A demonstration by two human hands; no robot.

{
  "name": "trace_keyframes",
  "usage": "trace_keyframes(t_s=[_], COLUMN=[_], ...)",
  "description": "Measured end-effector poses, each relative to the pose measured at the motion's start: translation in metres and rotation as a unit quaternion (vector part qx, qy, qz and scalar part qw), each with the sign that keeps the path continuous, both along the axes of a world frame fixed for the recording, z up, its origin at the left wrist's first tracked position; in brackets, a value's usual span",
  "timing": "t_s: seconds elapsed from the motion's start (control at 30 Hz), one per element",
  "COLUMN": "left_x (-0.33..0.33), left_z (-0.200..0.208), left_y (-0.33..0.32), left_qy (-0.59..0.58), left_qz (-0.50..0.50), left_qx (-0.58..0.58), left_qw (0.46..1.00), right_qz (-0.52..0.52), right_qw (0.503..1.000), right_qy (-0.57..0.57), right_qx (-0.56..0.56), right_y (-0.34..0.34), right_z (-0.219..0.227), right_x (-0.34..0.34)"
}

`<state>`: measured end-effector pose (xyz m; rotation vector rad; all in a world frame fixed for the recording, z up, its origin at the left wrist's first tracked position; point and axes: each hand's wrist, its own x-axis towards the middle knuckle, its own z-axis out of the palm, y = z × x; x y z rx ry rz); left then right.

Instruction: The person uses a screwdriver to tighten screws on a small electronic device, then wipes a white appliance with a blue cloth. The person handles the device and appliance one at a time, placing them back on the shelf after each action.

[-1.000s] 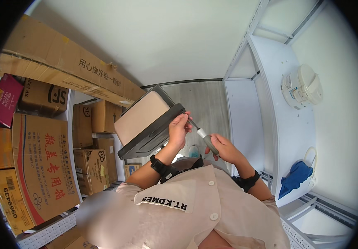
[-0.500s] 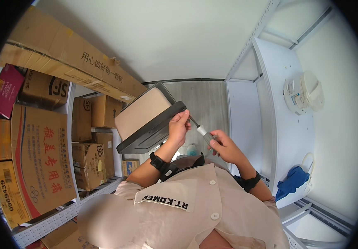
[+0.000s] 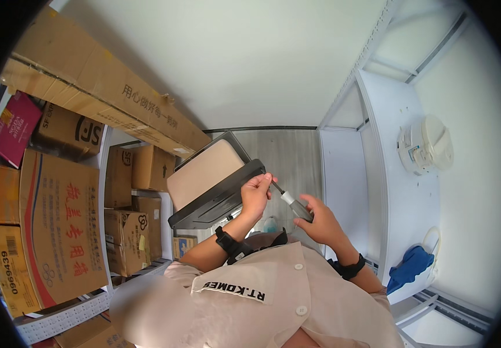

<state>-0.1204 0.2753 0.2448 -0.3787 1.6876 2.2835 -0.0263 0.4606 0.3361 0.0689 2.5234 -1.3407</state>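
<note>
A beige padded seat on a black frame is tilted in front of me, left of centre. My left hand is at the frame's right corner, thumb and fingertips pinched together there; what lies between them is too small to make out. A screwdriver with a grey and white handle slants from that corner toward my right hand. Its dark shaft ends at my left fingertips, where the tip is hidden. My right hand holds the rear of the handle loosely between thumb and fingers.
Shelves on the left hold several cardboard boxes, with a long carton on top. The white shelf on the right bears a white round tub and a blue cloth. Grey floor lies beyond my hands.
My right fingers have loosened and spread a little around the screwdriver's handle. My left hand stays at the frame's corner. The whole view has shifted slightly, so things appear lower.
</note>
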Motion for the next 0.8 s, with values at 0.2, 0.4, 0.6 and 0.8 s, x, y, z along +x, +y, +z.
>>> trace_keyframes(t_s=[0.2,0.4,0.6,0.8], left_x=[-0.003,0.007,0.007,0.003], left_z=[-0.015,-0.001,-0.012,-0.013], left_y=[-0.003,-0.004,-0.007,-0.004], left_qy=[0.012,-0.033,-0.023,-0.024], left_qz=[-0.006,-0.032,-0.037,-0.01], left_qx=[-0.007,0.122,0.1,0.067], left_qw=[1.0,0.991,0.994,0.997], right_qz=[-0.033,-0.024,0.032,-0.055], right_qw=[0.94,0.917,0.993,0.968], right_qy=[-0.203,-0.211,0.076,-0.113], right_qx=[-0.272,-0.337,-0.079,-0.218], right_y=[0.005,0.006,-0.005,-0.005], right_z=[-0.017,-0.031,-0.035,-0.027], right_x=[-0.002,-0.001,0.006,0.003])
